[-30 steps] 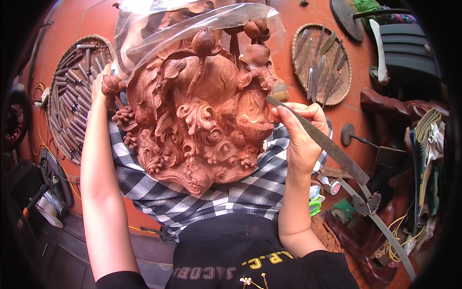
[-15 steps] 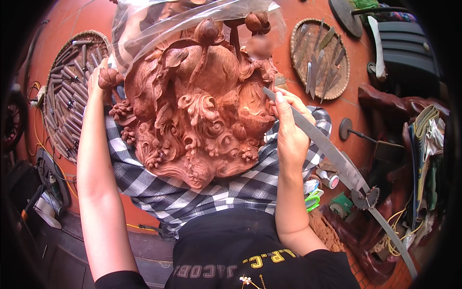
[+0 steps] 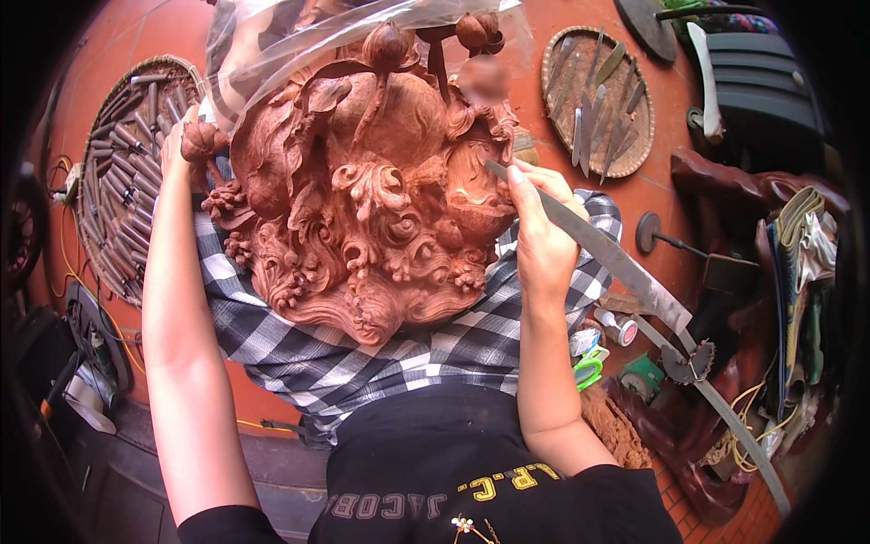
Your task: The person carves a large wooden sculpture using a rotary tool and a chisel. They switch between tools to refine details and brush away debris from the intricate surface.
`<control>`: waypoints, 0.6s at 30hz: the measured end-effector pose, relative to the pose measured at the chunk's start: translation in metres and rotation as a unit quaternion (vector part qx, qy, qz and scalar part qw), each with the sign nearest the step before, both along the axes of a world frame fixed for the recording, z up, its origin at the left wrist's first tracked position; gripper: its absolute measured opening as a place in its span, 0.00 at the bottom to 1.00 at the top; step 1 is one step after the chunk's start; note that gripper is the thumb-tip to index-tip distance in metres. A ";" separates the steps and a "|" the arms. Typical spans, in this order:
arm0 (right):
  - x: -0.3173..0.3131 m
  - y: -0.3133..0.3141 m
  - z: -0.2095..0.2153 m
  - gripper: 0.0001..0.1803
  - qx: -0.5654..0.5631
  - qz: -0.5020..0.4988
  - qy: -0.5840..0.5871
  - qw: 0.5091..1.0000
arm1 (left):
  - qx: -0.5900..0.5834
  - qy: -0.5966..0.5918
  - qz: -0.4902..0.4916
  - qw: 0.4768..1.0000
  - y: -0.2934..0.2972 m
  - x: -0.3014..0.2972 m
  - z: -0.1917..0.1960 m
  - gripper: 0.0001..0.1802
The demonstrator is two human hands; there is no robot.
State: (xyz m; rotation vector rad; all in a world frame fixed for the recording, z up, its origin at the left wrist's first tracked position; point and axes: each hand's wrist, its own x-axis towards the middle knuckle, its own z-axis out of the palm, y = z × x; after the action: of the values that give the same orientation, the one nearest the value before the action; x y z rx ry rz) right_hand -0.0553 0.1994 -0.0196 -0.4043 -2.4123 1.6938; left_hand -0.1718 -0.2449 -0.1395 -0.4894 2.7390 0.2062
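Note:
A large reddish-brown wood carving [image 3: 381, 195], thick with scrolls, leaves and buds on stems, rests on my lap over a black-and-white checked cloth [image 3: 435, 367]. My right hand [image 3: 546, 231] is closed around a long flat metal blade [image 3: 603, 249] near its narrow end. The blade's tip lies at the carving's right side, by a hollowed, lighter patch; whether it touches the wood I cannot tell. My left hand [image 3: 179, 140] is at the carving's far left, beside a carved bud [image 3: 203, 142], its fingers mostly hidden. Clear plastic sheeting [image 3: 362, 32] drapes over the carving's far end.
At left, a round woven basket [image 3: 86, 204] holds many wooden-handled tools. A smaller basket [image 3: 549, 100] with several flat blades lies far right. Green-handled scissors [image 3: 589, 367], a small white bottle [image 3: 618, 326] and dark polished wood [image 3: 725, 186] are on my right. A yellow cord [image 3: 100, 308] runs along the left.
The blade's tip has moved a little left over the carving, and its wide rear end now sits higher in view. The carving appears slightly higher and further left. My left hand stays beside the bud.

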 end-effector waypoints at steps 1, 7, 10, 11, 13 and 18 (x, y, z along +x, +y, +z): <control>0.001 0.001 0.000 0.08 0.001 0.003 -0.005 1.000 | 0.002 -0.007 0.002 1.000 0.002 -0.001 0.001 0.38; -0.002 -0.001 0.005 0.08 0.034 0.005 -0.022 0.999 | -0.020 0.018 -0.021 0.999 0.002 0.001 -0.002 0.35; -0.001 0.004 -0.001 0.07 -0.003 0.006 -0.023 1.000 | -0.011 0.018 -0.016 1.000 0.001 0.001 -0.001 0.35; 0.001 0.005 -0.001 0.07 -0.041 -0.005 -0.028 0.999 | -0.007 0.017 -0.015 1.000 0.001 0.002 -0.001 0.35; 0.000 0.004 0.001 0.06 -0.049 -0.010 -0.023 0.998 | -0.003 0.016 -0.015 1.000 0.001 0.003 -0.002 0.36; -0.004 0.002 0.001 0.05 0.047 0.020 0.012 0.999 | 0.009 0.015 -0.008 1.000 -0.005 -0.001 -0.006 0.36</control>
State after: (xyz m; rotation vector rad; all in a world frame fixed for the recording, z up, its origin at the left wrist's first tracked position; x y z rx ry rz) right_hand -0.0590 0.2010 -0.0188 -0.3231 -2.4880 1.5837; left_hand -0.1725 -0.2494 -0.1460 -0.4638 2.7660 0.2367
